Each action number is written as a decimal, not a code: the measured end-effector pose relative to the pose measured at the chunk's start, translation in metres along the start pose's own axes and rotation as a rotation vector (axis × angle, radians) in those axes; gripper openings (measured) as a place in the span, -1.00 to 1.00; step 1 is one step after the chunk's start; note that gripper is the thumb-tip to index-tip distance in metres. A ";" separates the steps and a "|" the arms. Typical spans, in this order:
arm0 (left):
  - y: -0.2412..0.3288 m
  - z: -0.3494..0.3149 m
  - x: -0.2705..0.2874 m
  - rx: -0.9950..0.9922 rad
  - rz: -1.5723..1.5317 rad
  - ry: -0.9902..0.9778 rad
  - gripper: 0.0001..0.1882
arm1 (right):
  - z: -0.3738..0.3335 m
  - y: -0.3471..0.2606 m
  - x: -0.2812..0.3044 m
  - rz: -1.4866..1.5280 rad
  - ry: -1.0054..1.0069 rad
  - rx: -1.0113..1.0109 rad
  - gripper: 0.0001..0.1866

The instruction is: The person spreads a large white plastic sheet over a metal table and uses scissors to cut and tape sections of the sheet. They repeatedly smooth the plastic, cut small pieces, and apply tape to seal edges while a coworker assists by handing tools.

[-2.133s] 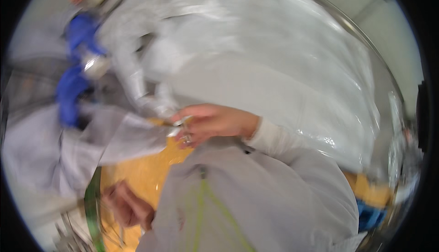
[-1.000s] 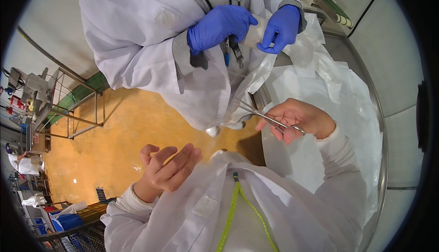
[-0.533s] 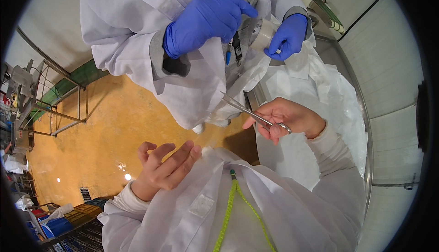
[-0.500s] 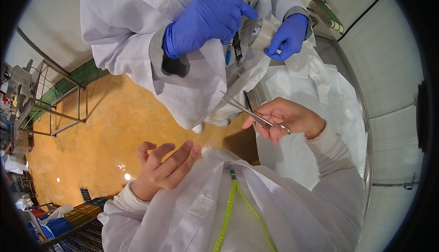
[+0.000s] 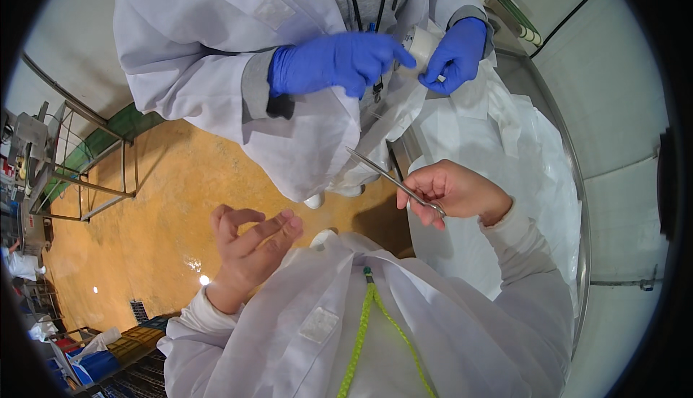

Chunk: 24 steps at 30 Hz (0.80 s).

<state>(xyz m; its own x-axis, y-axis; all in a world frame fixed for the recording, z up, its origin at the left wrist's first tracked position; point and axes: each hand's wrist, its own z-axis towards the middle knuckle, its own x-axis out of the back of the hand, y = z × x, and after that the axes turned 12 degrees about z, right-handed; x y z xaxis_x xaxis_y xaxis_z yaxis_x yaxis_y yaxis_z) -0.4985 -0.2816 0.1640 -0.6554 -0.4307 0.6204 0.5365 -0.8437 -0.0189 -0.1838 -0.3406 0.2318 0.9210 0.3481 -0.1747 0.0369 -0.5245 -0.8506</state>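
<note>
My right hand (image 5: 455, 192) holds a pair of metal scissors (image 5: 390, 174), blades pointing away to the upper left; the blades look closed. On the left, my left hand (image 5: 253, 246) is raised over the floor with bent fingers and the fingertips pressed together. Whatever may be between them is too small or clear to make out. Facing me, a person in a white coat has two blue-gloved hands. Their one gloved hand (image 5: 336, 64) reaches a finger to a roll of tape (image 5: 422, 51), and the other gloved hand (image 5: 456, 57) is at the roll's right side.
White plastic sheeting (image 5: 498, 152) covers a metal-edged surface on the right, beside a pale wall (image 5: 613, 123). A metal rack (image 5: 94, 174) stands at the far left on the orange floor (image 5: 173, 203). Crates (image 5: 133, 344) are at the lower left. A yellow-green cord (image 5: 369, 304) hangs on my coat.
My left hand has shifted slightly left. The scissors have turned a little in my right hand. The other person's one gloved hand has come lower, with its finger still near the roll.
</note>
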 end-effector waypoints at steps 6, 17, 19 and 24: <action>-0.012 -0.018 -0.012 0.263 -0.291 -0.019 -0.80 | 0.011 0.026 0.010 0.052 -0.004 0.070 -0.79; -0.015 0.005 0.002 -0.059 -0.091 -0.287 -0.79 | 0.007 0.072 0.027 -0.667 0.099 -0.046 -0.64; -0.006 0.024 -0.002 -0.159 -0.127 -0.303 -0.78 | -0.001 0.105 0.049 -0.621 0.525 0.109 -0.63; 0.029 0.091 -0.029 -0.481 -0.461 -0.406 -0.77 | -0.029 0.224 0.103 -0.866 1.235 -0.086 -0.54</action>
<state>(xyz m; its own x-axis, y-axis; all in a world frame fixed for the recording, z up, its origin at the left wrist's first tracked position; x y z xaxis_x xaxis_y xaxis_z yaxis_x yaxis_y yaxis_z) -0.4156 -0.2644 0.2164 -0.4604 0.0701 0.8849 -0.0930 -0.9952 0.0305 -0.0698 -0.4448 0.0378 0.3396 -0.2655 0.9023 0.7048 -0.5634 -0.4310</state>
